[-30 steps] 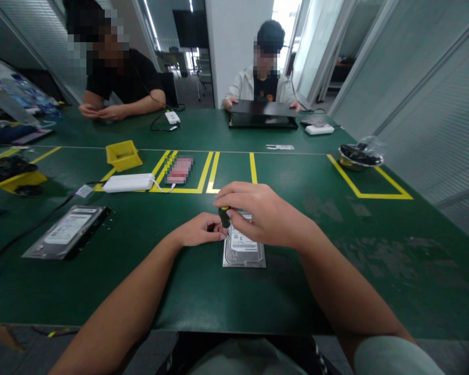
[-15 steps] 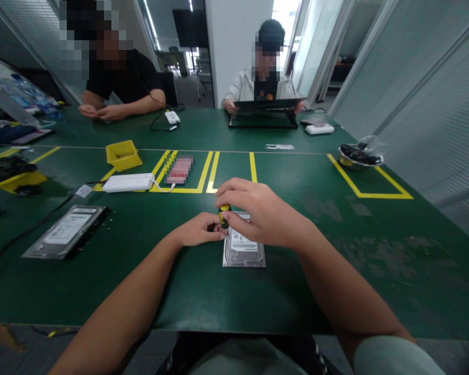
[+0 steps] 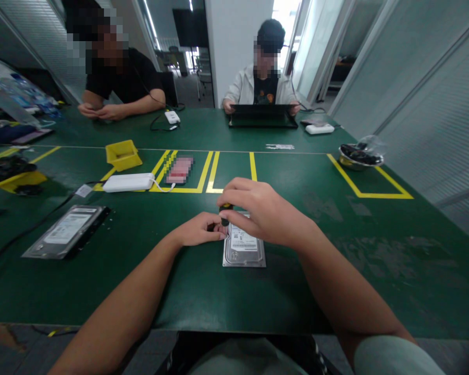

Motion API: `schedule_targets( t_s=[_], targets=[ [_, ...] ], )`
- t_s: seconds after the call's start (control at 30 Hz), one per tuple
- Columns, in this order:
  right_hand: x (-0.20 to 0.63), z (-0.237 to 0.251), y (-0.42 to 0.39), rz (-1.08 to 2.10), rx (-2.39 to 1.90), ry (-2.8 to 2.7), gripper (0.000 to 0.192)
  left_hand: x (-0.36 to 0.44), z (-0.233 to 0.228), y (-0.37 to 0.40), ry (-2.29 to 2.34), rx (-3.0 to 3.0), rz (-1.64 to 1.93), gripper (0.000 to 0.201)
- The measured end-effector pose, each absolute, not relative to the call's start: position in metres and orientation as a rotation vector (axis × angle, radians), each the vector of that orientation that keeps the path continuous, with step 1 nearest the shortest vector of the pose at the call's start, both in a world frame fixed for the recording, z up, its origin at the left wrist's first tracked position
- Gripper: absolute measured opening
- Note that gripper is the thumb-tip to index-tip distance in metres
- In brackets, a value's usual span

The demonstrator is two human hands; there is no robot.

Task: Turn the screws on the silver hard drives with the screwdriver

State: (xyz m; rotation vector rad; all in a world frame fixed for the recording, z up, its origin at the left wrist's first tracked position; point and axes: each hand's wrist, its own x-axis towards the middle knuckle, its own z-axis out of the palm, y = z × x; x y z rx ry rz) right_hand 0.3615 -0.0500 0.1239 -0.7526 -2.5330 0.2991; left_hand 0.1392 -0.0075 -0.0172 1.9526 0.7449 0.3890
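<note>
A silver hard drive (image 3: 244,256) with a white label lies flat on the green table in front of me. My right hand (image 3: 263,211) arches over its far part, fingers closed around the black and yellow handle of a screwdriver (image 3: 225,214). The screwdriver stands upright over the drive's left edge; its tip is hidden. My left hand (image 3: 199,229) rests on the table at that edge, thumb and fingers drawn together beside the screwdriver's lower end. Whether they grip the drive or the screwdriver's shaft cannot be made out.
A second hard drive (image 3: 68,232) lies at left, small bits beside it. Beyond are a white power bank (image 3: 128,182), a pixelated phone (image 3: 180,170), a yellow bin (image 3: 123,155) and a metal bowl (image 3: 361,162) of dark parts. Two people sit across; one holds a black panel (image 3: 263,115).
The screwdriver handle has turned slightly in my right hand, which shifted a touch. My left hand and the drive stay put. Across the table, the person has lowered the black panel.
</note>
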Motion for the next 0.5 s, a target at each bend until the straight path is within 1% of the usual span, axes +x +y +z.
schedule_targets(
  t_s=[0.13, 0.4, 0.5],
  targets=[
    [0.3628, 0.1254, -0.0520, 0.300, -0.724, -2.572, 0.023, 0.1393, -0.0146, -0.0079, 0.722, 1.945, 0.405, 0.029],
    [0.3616, 0.1263, -0.0540, 0.266, -0.881, -2.560, 0.017, 0.1388, -0.0163, -0.0076, 0.742, 1.967, 0.371, 0.029],
    [0.3616, 0.1271, -0.0539, 0.264, -0.878, -2.569, 0.015, 0.1389, -0.0160, -0.0075, 0.744, 1.957, 0.367, 0.029]
  ],
)
